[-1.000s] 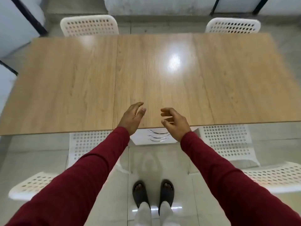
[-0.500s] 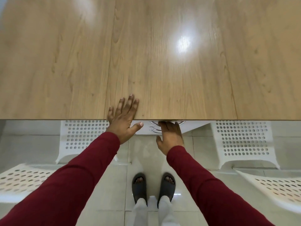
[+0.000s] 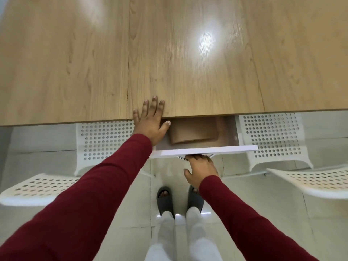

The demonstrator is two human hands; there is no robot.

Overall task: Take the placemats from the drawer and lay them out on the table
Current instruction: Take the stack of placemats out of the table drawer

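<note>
A drawer point(image 3: 203, 150) stands open beneath the near edge of the surface point(image 3: 188, 63), with what appear to be stacked placemats point(image 3: 194, 132) inside. Chairs point(image 3: 273, 138) sit either side; the left hand point(image 3: 150, 125) rests on the edge, the right hand point(image 3: 201, 168) under the drawer front.

The person stands at the near edge of the wooden table point(image 3: 188, 63), looking straight down. Their left hand point(image 3: 150, 123) lies flat, fingers spread on the table edge, thumb hanging over the open white drawer point(image 3: 203, 150). Inside the drawer sits a stack of tan placemats point(image 3: 194, 131), partly tucked under the tabletop. The right hand point(image 3: 200, 167) is below the drawer front, fingers curled up onto the metal handle point(image 3: 181, 157). Both arms wear dark red sleeves. White perforated chairs point(image 3: 273, 136) stand on either side, and dark slippers point(image 3: 165, 201) show on the pale tiled floor.
</note>
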